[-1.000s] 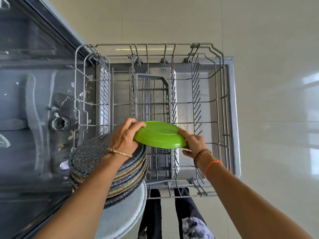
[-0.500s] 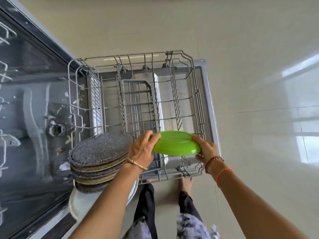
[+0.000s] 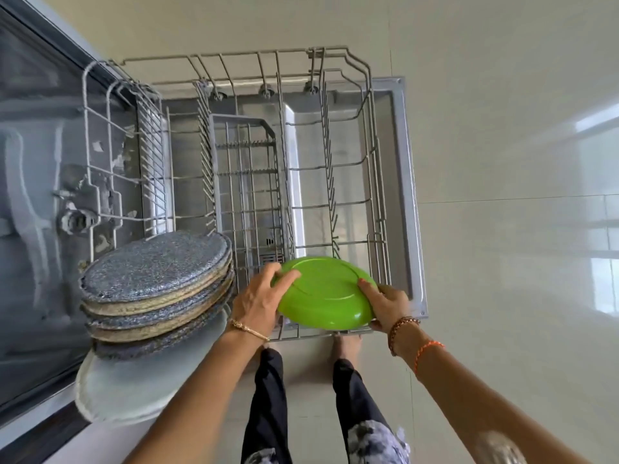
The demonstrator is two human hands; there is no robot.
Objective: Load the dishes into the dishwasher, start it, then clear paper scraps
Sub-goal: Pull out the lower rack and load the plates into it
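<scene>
Tilted further since a moment ago, the green plate shows its underside above the near right corner of the rack. Left hand and right hand grip its opposite rims. Loading is under way; next, it likely needs standing on edge between the rack's tines.

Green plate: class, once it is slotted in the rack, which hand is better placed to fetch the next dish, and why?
Left. The left hand grips the green plate on the side next to the stack of plates; the right hand is across the rack.
</scene>
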